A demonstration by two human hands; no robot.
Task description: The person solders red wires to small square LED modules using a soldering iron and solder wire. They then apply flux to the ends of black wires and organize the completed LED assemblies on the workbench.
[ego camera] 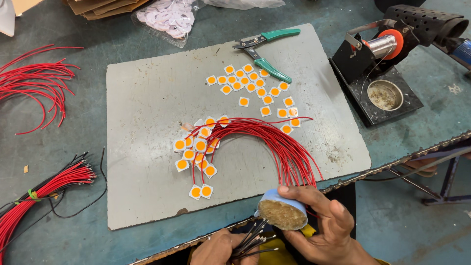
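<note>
My right hand (326, 225) holds a small blue round tin (282, 212) filled with amber-brown paste, tilted toward me at the table's near edge. My left hand (218, 248) grips a bundle of thin black wires (252, 240) whose bare tips point up toward the tin and sit just below its rim. On the grey board (147, 98) lies a fan of red wires (274, 142), each joined to a small white square chip with an orange centre (196, 147). Several loose chips of the same kind (252, 86) lie farther back.
Green-handled cutters (267, 59) lie at the board's far edge. A black soldering stand with a solder spool (387, 44) and a tip-cleaner cup (384, 94) stands at right. Loose red wires (39, 83) and a tied red and black bundle (44, 189) lie at left. A plastic bag (169, 17) lies behind.
</note>
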